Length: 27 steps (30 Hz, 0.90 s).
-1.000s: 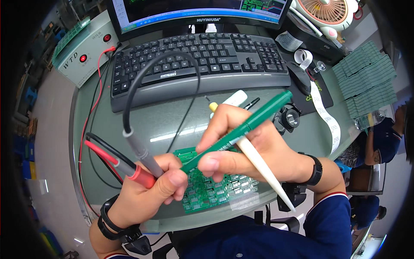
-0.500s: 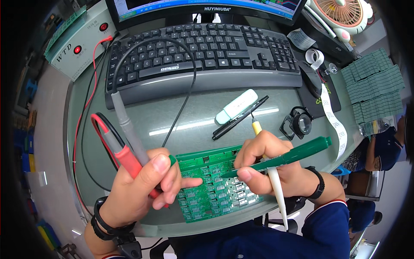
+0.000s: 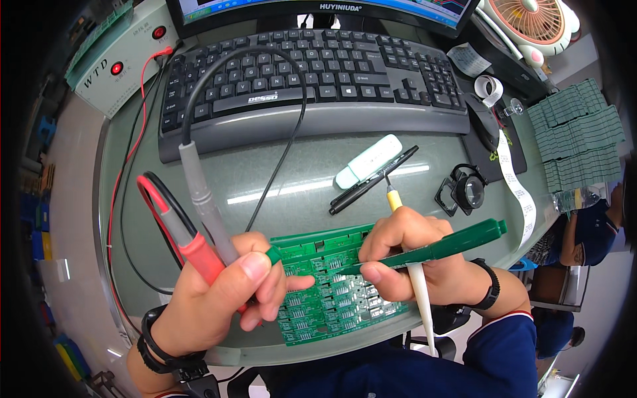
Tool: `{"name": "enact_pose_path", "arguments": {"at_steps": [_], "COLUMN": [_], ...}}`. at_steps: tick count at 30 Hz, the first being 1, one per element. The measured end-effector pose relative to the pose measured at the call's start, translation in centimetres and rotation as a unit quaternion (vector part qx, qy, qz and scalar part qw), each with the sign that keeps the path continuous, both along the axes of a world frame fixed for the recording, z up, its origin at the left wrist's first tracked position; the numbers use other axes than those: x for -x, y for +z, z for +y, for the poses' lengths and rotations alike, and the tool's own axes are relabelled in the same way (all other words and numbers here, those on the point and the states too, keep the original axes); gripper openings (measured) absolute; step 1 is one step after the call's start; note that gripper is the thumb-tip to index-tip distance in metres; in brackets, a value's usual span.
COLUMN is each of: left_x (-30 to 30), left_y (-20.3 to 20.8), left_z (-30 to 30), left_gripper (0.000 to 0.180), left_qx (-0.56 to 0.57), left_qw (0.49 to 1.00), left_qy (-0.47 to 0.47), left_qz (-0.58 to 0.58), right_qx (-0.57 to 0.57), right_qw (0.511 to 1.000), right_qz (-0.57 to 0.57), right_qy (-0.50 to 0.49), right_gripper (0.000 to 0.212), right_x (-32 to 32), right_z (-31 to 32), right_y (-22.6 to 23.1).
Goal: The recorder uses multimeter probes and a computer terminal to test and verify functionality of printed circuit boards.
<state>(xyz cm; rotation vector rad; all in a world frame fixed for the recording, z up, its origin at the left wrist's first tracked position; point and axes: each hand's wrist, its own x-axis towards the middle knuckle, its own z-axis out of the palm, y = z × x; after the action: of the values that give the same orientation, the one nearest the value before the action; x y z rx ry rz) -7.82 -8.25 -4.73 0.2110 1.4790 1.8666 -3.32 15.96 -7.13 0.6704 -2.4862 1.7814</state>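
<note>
My left hand (image 3: 232, 285) is closed round a red test probe (image 3: 201, 259) and a grey test probe (image 3: 199, 179), with a small green pen cap (image 3: 273, 254) by the thumb. Its extended finger lies over the green circuit board panel (image 3: 306, 328) at the table's near edge. In my right hand (image 3: 418, 259) a green marker pen (image 3: 458, 244) is pinched uncapped, its tip at the middle of the panel. The same hand also holds a slim white tool (image 3: 422, 305) with a yellow collar and thin dark tip, which points away from me. My fingers cover part of the panel's right side.
Beyond the hands lie a mint highlighter (image 3: 368, 162), a black pen (image 3: 371, 182) and a black folding magnifier (image 3: 461, 190). A keyboard (image 3: 305, 116) spans the back. Boards (image 3: 577, 139) are stacked at right beside a paper strip (image 3: 521, 192). Probe cables loop at left.
My left hand and the probes have shifted slightly, the grey probe standing a little more upright. Both hands keep their holds, and the marker tip stays at the panel.
</note>
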Motion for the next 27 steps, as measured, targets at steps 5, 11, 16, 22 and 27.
{"name": "enact_pose_path", "arguments": {"at_steps": [5,11,16,22,27], "left_x": [-0.09,-0.09,-0.11,-0.08,-0.11], "left_y": [0.04,0.05,0.1,-0.01,0.07], "left_z": [0.0,0.05,0.04,0.03,0.1], "left_gripper": [0.039,0.039,0.039,0.038,0.038], "left_qx": [0.002,0.002,0.004,-0.001,0.003], "left_qw": [1.0,1.0,1.0,1.0,1.0], "left_qy": [0.002,0.004,0.003,0.001,0.003], "left_qz": [-0.003,0.002,-0.001,0.0,0.003], "right_qx": [-0.002,-0.011,-0.01,-0.003,-0.012], "right_qw": [1.0,1.0,1.0,1.0,1.0], "right_qz": [0.005,0.009,0.014,0.002,0.001], "right_qy": [0.001,-0.001,-0.002,-0.004,-0.003], "right_gripper": [0.021,0.022,0.021,0.021,0.02], "right_x": [0.07,0.12,0.12,0.1,0.17], "right_z": [-0.11,-0.21,-0.15,-0.03,0.05], "right_y": [0.08,0.19,0.24,0.34,0.54]}}
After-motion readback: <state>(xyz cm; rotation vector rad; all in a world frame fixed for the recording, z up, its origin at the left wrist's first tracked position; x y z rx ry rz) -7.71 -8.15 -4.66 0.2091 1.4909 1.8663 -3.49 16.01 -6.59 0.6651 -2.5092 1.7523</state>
